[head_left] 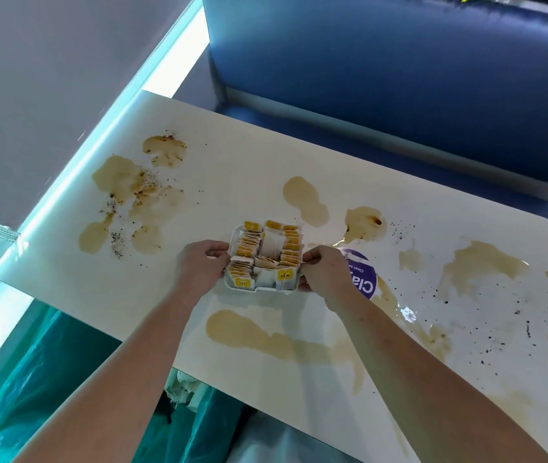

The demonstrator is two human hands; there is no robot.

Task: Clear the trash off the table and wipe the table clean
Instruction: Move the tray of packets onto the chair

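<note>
A white tray [229,278] packed with several yellow-tagged tea bags [286,248] is over the middle of the white table [239,155]. My left hand [200,267] grips its left edge and my right hand [324,274] grips its right edge. Brown tea stains [304,198] and dark specks [117,242] cover the tabletop on both sides. Whether the tray rests on the table or is lifted off it, I cannot tell.
A round purple sticker [362,279] lies on the table just right of the tray, partly under my right hand. A bin lined with a teal bag [48,379] holding crumpled paper stands below the near edge. A blue bench seat [399,78] runs behind the table.
</note>
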